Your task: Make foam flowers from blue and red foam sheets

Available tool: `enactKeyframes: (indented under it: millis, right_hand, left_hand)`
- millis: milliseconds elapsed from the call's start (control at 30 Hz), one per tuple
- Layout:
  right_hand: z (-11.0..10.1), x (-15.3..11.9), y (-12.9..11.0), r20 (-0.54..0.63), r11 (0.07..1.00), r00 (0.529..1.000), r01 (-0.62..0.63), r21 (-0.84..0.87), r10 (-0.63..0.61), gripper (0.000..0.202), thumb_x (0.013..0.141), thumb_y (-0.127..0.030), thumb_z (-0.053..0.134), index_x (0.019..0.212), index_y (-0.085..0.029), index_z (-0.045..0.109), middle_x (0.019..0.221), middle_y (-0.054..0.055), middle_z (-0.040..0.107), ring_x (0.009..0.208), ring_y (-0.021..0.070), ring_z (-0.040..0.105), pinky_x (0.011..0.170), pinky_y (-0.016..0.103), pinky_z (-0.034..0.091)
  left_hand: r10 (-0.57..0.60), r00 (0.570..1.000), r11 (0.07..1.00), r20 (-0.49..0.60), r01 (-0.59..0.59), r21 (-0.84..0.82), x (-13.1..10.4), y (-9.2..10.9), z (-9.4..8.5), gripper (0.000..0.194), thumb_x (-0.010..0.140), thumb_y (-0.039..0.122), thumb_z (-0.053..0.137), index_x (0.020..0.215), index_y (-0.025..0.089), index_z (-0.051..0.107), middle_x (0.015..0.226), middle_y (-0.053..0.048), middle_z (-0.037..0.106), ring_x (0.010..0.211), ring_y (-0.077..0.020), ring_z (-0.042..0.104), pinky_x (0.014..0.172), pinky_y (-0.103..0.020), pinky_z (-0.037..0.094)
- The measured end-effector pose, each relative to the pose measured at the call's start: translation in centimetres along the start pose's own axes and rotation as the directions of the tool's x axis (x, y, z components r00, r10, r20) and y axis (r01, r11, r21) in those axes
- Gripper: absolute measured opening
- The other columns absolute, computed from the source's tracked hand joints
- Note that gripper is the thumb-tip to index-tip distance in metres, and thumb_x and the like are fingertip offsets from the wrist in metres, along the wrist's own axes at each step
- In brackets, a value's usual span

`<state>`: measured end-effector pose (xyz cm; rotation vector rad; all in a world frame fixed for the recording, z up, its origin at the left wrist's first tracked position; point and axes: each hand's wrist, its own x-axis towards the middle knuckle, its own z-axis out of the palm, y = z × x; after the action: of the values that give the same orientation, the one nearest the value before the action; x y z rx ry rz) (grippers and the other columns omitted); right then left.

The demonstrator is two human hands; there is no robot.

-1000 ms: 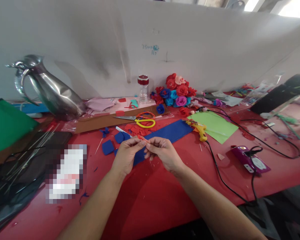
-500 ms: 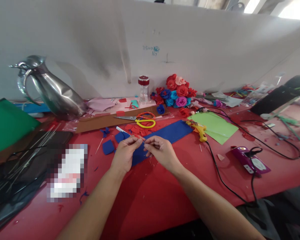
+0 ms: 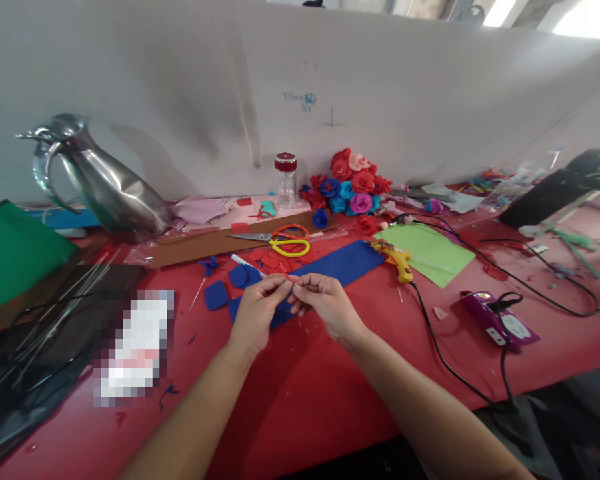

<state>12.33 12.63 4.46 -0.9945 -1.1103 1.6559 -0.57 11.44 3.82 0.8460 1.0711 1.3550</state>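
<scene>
My left hand [image 3: 257, 308] and my right hand [image 3: 325, 301] meet at the middle of the red table, fingertips pinched together. Between them is a small piece of red paper [image 3: 289, 274], mostly hidden by the fingers. Under the hands lies a long strip of blue paper [image 3: 345, 263]. Just beyond are cut red paper petals [image 3: 266, 257] and scissors [image 3: 290, 248] with yellow and orange handles. Blue paper petals [image 3: 216, 295] and a white pen [image 3: 245, 263] lie left of the hands. To the right, a yellow glue gun [image 3: 400, 260] rests at the strip's end.
A bunch of paper roses [image 3: 357, 183] and a red-lidded jar [image 3: 285, 180] stand by the wall. At left is a metal jug [image 3: 115, 183]. Green paper [image 3: 433, 253], a purple power strip [image 3: 500, 320] and black cables are at right. Brown paper [image 3: 190, 248] lies behind the scissors.
Both hands have drawn closer together, the left shifting slightly right. The red paper now sticks up a little above the fingertips.
</scene>
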Motion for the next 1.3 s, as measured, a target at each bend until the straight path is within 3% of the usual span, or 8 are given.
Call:
enactKeyframes:
  millis: [200,367,600,700,867,933,1067,1300]
  right_hand:
    - [0.0,-0.1,-0.1,0.012,1.0,1.0,-0.022,0.014,0.022,0.028,0.064,-0.039,0.075,0.071,-0.016,0.061,0.061,0.0,0.066,0.049,0.0096,0.059,0.047,0.021,0.045]
    - [0.0,-0.1,0.1,0.107,0.999,0.994,-0.034,-0.023,0.036,0.029,0.068,-0.041,0.072,0.07,-0.016,0.059,0.06,0.0,0.065,0.046,0.0085,0.057,0.046,0.02,0.041]
    - [-0.1,-0.2,-0.1,0.193,0.999,0.98,-0.047,-0.011,0.048,0.027,0.068,-0.04,0.072,0.07,-0.017,0.059,0.057,-0.002,0.063,0.044,0.0075,0.055,0.046,0.02,0.04]
    - [-0.2,-0.2,0.0,0.207,0.998,0.977,-0.055,-0.003,0.055,0.027,0.068,-0.04,0.073,0.068,-0.017,0.059,0.056,-0.002,0.063,0.044,0.0074,0.054,0.046,0.02,0.04]
    - [-0.2,-0.1,0.0,0.217,0.996,0.973,-0.092,0.018,0.086,0.028,0.068,-0.04,0.073,0.069,-0.016,0.058,0.055,-0.003,0.062,0.042,0.0067,0.052,0.045,0.02,0.038]
    - [-0.2,-0.1,0.0,0.22,0.995,0.971,-0.099,0.029,0.09,0.028,0.068,-0.04,0.073,0.07,-0.016,0.058,0.055,-0.003,0.061,0.041,0.0066,0.052,0.045,0.02,0.037]
    - [-0.1,-0.2,-0.2,0.224,0.996,0.971,-0.089,0.031,0.08,0.03,0.069,-0.041,0.073,0.069,-0.016,0.057,0.057,-0.003,0.061,0.044,0.0068,0.052,0.047,0.021,0.037]
    - [-0.2,-0.1,-0.1,0.237,0.995,0.969,-0.085,0.048,0.071,0.03,0.069,-0.041,0.073,0.071,-0.017,0.056,0.057,-0.003,0.061,0.045,0.0072,0.052,0.048,0.021,0.037]
  left_hand:
    - [-0.071,0.997,0.995,-0.023,0.069,-0.078,0.1,1.2,-0.4,0.025,0.055,0.031,0.083,0.07,0.015,0.072,0.059,0.001,0.059,0.058,-0.0094,0.049,0.059,-0.025,0.04]
    - [-0.133,0.991,0.978,0.007,0.133,-0.159,0.0,1.7,-0.3,0.022,0.05,0.027,0.084,0.062,0.016,0.07,0.07,-0.003,0.067,0.062,-0.012,0.055,0.06,-0.027,0.043]
    - [-0.16,0.987,0.963,0.028,0.163,-0.216,-0.1,1.9,-0.4,0.018,0.05,0.023,0.084,0.059,0.016,0.069,0.063,-0.001,0.065,0.06,-0.0106,0.055,0.058,-0.024,0.042]
    - [-0.135,0.99,0.973,0.051,0.142,-0.183,0.1,1.8,-0.6,0.023,0.056,0.034,0.083,0.059,0.016,0.069,0.064,-0.002,0.065,0.062,-0.0119,0.055,0.06,-0.026,0.044]
    - [-0.133,0.99,0.972,0.048,0.14,-0.19,0.4,2.0,-0.7,0.056,0.064,0.07,0.062,0.063,0.015,0.071,0.072,-0.01,0.068,0.07,-0.018,0.058,0.062,-0.03,0.046]
    - [-0.12,0.991,0.979,0.058,0.128,-0.159,0.3,2.1,-0.7,0.049,0.058,0.063,0.072,0.07,0.015,0.073,0.073,-0.008,0.068,0.069,-0.0163,0.057,0.063,-0.029,0.045]
    - [-0.027,0.997,1.0,0.07,0.028,-0.015,-0.2,2.2,-0.4,0.023,0.05,0.03,0.085,0.063,0.016,0.072,0.069,-0.002,0.066,0.063,-0.0113,0.054,0.066,-0.026,0.043]
    - [0.013,0.998,1.0,0.069,-0.013,0.003,-0.2,2.0,-0.5,0.016,0.059,0.03,0.079,0.067,0.016,0.074,0.067,-0.004,0.066,0.067,-0.0152,0.056,0.064,-0.028,0.044]
